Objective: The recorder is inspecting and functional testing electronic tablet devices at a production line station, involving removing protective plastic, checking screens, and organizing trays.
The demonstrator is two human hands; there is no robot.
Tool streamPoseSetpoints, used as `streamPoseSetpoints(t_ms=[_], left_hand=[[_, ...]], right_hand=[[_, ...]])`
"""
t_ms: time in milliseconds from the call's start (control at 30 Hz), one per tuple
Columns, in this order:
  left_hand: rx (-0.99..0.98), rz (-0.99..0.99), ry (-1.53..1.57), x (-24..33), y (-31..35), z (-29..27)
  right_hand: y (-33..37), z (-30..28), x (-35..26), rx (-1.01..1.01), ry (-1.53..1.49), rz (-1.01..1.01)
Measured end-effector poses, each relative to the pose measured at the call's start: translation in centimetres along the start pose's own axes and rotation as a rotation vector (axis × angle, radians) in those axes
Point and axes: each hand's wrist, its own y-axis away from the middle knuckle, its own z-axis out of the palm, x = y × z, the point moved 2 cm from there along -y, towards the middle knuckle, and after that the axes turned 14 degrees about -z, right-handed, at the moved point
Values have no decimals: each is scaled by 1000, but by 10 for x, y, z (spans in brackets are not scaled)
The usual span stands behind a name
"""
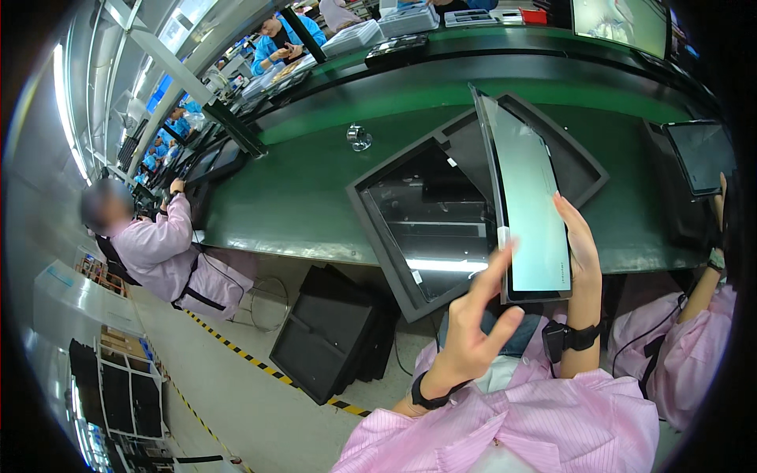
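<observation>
A thin flat display panel (pixel 530 197) with a pale greenish face stands tilted on edge above the table. My right hand (pixel 582 244) grips it by its right edge, fingers along the side. My left hand (pixel 473 335) is raised at the panel's lower left edge, thumb and fingers apart. Its index fingertip overlaps that edge; whether it touches I cannot tell. Below and left of the panel lies a black tray (pixel 364 211) holding a dark glossy sheet (pixel 430 213) with small white tabs. A second black tray (pixel 579 158) sits behind the panel at another angle.
The green table (pixel 292 189) carries a small shiny round object (pixel 359 138). Black trays (pixel 327 335) are stacked on the floor at left. A co-worker (pixel 154 244) sits left; another's hand (pixel 721 197) at right holds a dark panel (pixel 698 158). A monitor (pixel 621 27) stands far right.
</observation>
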Motion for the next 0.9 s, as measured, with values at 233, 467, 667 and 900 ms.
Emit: streamPoseSetpoints(t_ms=[233, 467, 667, 900], left_hand=[[41, 235, -288, -13, -2, 2], [-34, 280, -336, -17, -3, -2], [-103, 292, -409, -17, -2, -3], [-62, 319, -442, -24, -1, -1]], right_hand=[[1, -7, -3, 169, 1, -120], [2, -8, -3, 115, -55, -103], [1, -7, -3, 74, 32, -105], [3, -5, -5, 82, 53, -83]])
